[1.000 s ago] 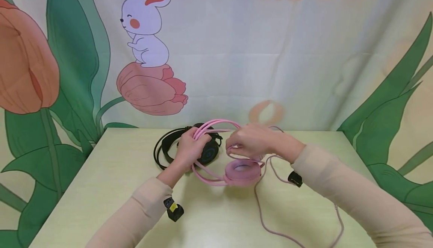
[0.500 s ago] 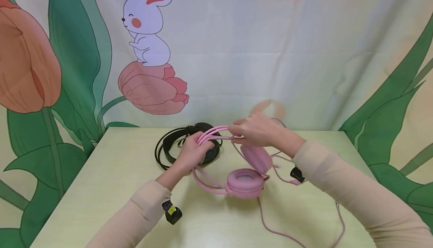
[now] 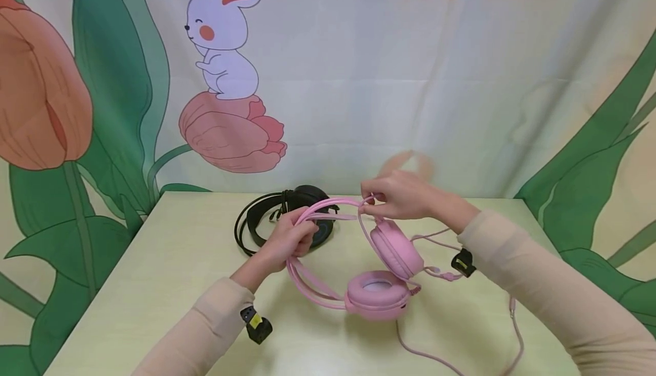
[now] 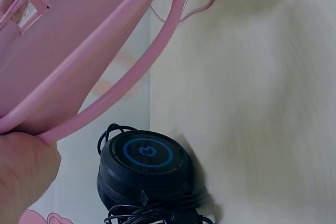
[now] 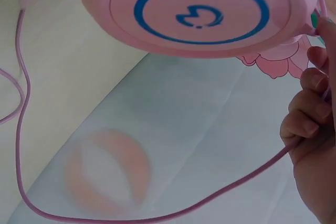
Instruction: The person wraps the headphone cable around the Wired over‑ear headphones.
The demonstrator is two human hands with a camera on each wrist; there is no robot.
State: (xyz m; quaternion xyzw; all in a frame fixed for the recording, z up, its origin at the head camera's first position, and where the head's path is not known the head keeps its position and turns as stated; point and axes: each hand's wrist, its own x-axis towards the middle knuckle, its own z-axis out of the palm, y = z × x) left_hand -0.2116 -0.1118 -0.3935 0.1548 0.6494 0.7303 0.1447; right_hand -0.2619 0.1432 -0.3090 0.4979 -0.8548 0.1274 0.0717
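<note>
Where the printed backdrop (image 3: 333,80) shows a white rabbit (image 3: 229,74) at the upper left of the head frame, I see the table's far edge below it. On the table (image 3: 169,262), left of centre, lies a black headset (image 3: 307,195), partly hidden behind the left hand (image 3: 288,240). I have that hand curled round the headband (image 3: 333,201) of the pink headset (image 3: 389,250), which spans the frame's lower centre — band to the left, ear cups to the right. The upper cup is tilted over the lower cup (image 3: 377,310); I cannot tell whether the lower one touches the table. Just right of centre, my right hand (image 3: 402,195) has its fingers curled round the pink cable (image 5: 231,186) — the right wrist view shows it sweeping out from under them.
</note>
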